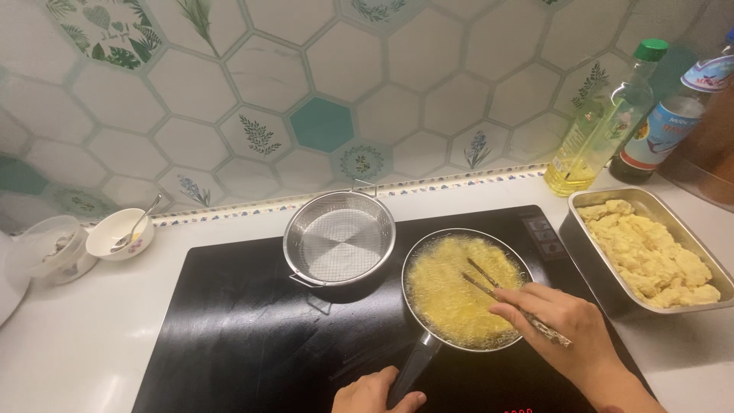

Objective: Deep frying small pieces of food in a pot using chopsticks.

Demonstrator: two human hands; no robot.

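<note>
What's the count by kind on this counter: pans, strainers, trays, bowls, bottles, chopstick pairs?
Frying pan: 1
Mesh strainer: 1
Metal tray of battered pieces: 1
Bowls: 2, white with spoon, clear
Bottles: 2, oil, dark sauce
Chopsticks, pair, in right hand: 1
Total: 8

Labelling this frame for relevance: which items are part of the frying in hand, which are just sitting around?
In use: frying pan of bubbling oil, chopsticks in the right hand, pan handle held by the left hand, black cooktop.

Lying about: mesh strainer, metal tray of yellow pieces, oil bottle, dark sauce bottle, white bowl with spoon, clear container.
</note>
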